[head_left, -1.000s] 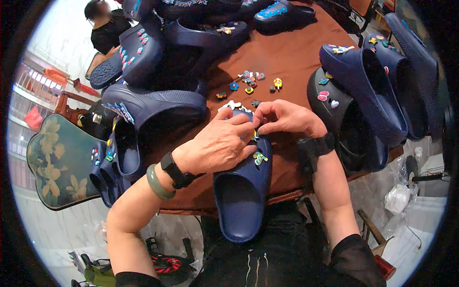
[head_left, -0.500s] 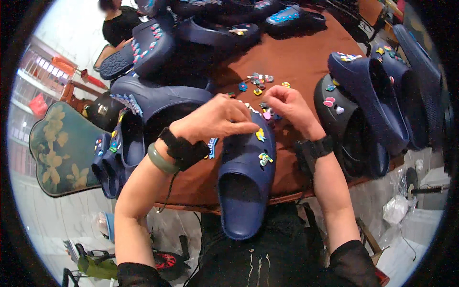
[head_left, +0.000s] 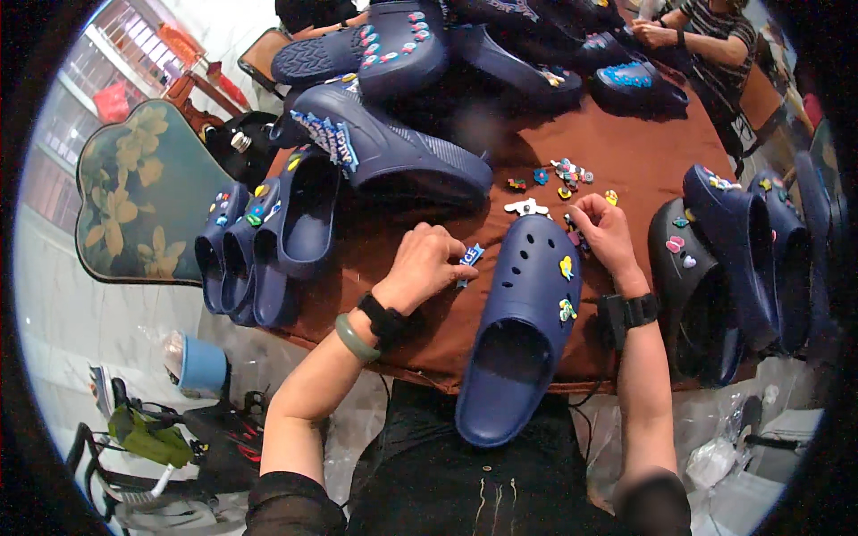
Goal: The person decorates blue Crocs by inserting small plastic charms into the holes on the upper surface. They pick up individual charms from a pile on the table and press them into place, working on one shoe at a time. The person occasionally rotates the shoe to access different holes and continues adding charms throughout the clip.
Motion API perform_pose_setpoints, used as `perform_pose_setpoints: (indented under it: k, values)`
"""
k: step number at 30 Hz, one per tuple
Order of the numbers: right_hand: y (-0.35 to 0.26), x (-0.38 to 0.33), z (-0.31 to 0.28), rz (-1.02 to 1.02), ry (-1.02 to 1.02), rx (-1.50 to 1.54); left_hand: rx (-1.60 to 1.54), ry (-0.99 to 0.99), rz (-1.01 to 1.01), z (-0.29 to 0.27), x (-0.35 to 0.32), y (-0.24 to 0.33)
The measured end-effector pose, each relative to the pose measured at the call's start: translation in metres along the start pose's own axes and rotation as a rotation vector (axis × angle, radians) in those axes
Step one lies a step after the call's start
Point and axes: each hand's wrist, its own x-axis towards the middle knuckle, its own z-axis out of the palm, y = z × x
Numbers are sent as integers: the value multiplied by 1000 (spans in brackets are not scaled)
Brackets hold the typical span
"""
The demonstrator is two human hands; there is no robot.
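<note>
A navy clog (head_left: 527,277) lies in front of me, heel toward my body, with holes across its upper. Two small colourful charms, a yellow one (head_left: 566,267) and a green one (head_left: 567,310), sit on its right side. A white charm (head_left: 526,207) is at its toe. Left of the clog, my left hand (head_left: 422,266) has its fingertips closed on a blue lettered charm (head_left: 470,264) at the tabletop. To the right of the toe, my right hand (head_left: 610,234) is curled with thumb and finger together, beside dark and pink charms (head_left: 573,234). Whatever it may pinch is hidden.
More charms (head_left: 565,171) lie beyond the toe on the brown tablecloth (head_left: 617,147). Decorated navy clogs (head_left: 393,152) stand at the left and far side; others, one black (head_left: 684,268), stand at the right. Another person (head_left: 715,45) sits across the table.
My left hand has moved from above the clog to the blue charm on its left. My right hand stays by the toe. The view has shifted, with things now farther right.
</note>
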Motion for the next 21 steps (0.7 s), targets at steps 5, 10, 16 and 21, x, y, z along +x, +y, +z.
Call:
perform_pose_setpoints:
  k: [5,10,16,21]
  values:
    - [-8,-3,-1,2,-23,-30,-290,56,-48,-4,-1,2]
    - [-5,-2,0,18,-62,-64,-1130,-201,-334,-32,3,34]
    - [-16,-4,1,47,-83,-152,-1243,-458,-461,-37,13,53]
    - [-7,-1,3,-31,-48,-267,-1059,-456,-504,-33,22,52]
